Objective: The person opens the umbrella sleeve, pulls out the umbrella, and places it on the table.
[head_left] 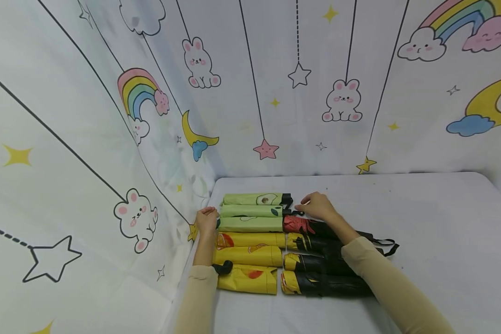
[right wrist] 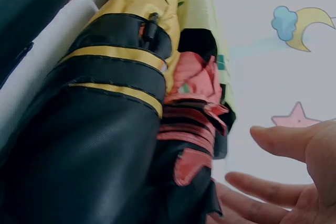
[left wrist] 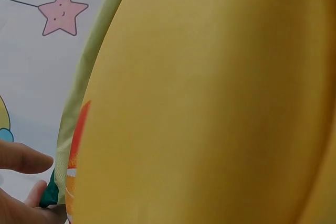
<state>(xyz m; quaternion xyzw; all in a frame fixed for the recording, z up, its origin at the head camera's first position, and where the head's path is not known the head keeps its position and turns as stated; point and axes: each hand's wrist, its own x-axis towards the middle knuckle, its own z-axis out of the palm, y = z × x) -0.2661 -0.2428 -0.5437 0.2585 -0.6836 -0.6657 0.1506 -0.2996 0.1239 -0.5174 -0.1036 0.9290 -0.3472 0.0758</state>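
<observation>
Rolled-up umbrellas lie in rows on a white table. Three green ones, among them a middle green umbrella (head_left: 250, 211), lie at the back left. In front of them are three yellow ones, such as the yellow umbrella (head_left: 248, 256). My left hand (head_left: 207, 219) is at the left end of the green umbrellas; in the left wrist view its fingers (left wrist: 26, 158) are by a green edge. Over the right ends, beside a black strap (head_left: 297, 213), is my right hand (head_left: 317, 206). In the right wrist view its thumb and fingers are spread, holding nothing.
To the right of the yellow ones lie black umbrellas with yellow ends, such as the black umbrella (head_left: 325, 283), and a red-and-black umbrella (head_left: 299, 225). Loose straps (head_left: 386, 243) stick out right. A printed white curtain (head_left: 292, 120) hangs behind the table (head_left: 438, 232) and at left.
</observation>
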